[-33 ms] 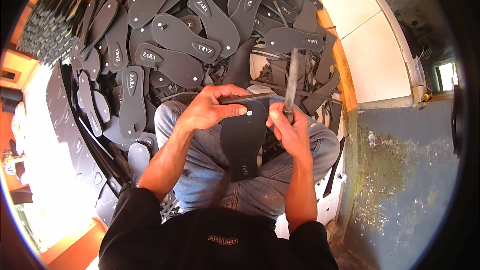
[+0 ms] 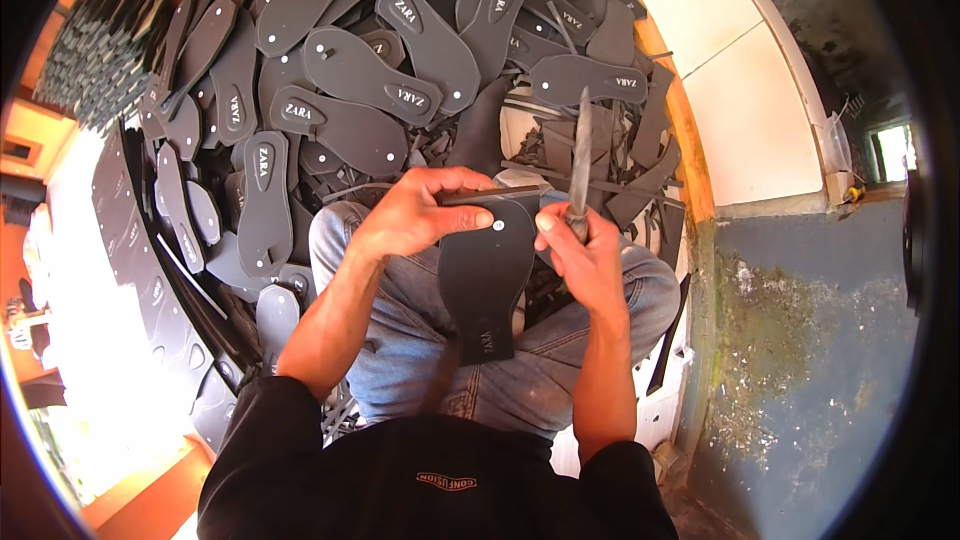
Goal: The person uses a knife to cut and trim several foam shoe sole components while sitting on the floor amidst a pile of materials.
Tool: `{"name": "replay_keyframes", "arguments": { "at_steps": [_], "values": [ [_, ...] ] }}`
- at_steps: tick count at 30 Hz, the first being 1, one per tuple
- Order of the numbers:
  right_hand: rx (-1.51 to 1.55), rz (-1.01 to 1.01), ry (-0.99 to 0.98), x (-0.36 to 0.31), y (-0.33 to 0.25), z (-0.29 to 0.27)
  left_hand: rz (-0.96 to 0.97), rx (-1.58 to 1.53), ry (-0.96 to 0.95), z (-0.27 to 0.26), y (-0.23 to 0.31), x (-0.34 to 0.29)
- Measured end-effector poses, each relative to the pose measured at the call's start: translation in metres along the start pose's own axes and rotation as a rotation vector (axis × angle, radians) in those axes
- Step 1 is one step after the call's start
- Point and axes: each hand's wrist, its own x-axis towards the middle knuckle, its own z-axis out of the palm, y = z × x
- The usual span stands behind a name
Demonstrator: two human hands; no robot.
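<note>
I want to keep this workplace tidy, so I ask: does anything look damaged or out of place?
The blue-grey wall at right looks damaged: its surface is blotched and stained. Dark scraps lie scattered beside the heaped soles, looking untidy. The sole in the left hand shows no obvious damage.

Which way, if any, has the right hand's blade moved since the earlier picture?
Yes, slightly: the blade has its tip higher and a touch left against the loose sole beyond.

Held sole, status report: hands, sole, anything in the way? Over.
Left hand pinching sole at far end. Right hand gripping knife, blade off sole. Right thumb between knife and sole.
</note>
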Motion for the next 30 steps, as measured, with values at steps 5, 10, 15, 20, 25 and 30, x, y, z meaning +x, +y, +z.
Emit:
{"name": "replay_keyframes", "arguments": {
  "at_steps": [5,10,15,20,25,30],
  "values": [
    [0.093,0.163,-0.15,-0.01,0.009,-0.009,-0.117,-0.014,-0.09,-0.004,-0.009,-0.001],
    [0.236,0.271,-0.191,-0.02,0.038,-0.009,-0.133,-0.061,-0.189,0.0,-0.045,-0.001],
    [0.328,0.319,-0.031,-0.033,0.056,-0.004,-0.296,-0.51,-0.143,0.008,-0.074,-0.001],
    [0.623,0.152,0.28,-0.039,0.05,0.011,0.097,-0.147,0.063,0.072,-0.12,-0.038],
    [0.299,0.055,0.236,-0.057,0.058,0.018,0.025,-0.73,0.245,0.108,-0.124,-0.036],
    [-0.116,0.066,0.323,-0.079,0.055,0.004,-0.14,-0.841,0.435,0.118,-0.101,-0.015]
  ]
}}
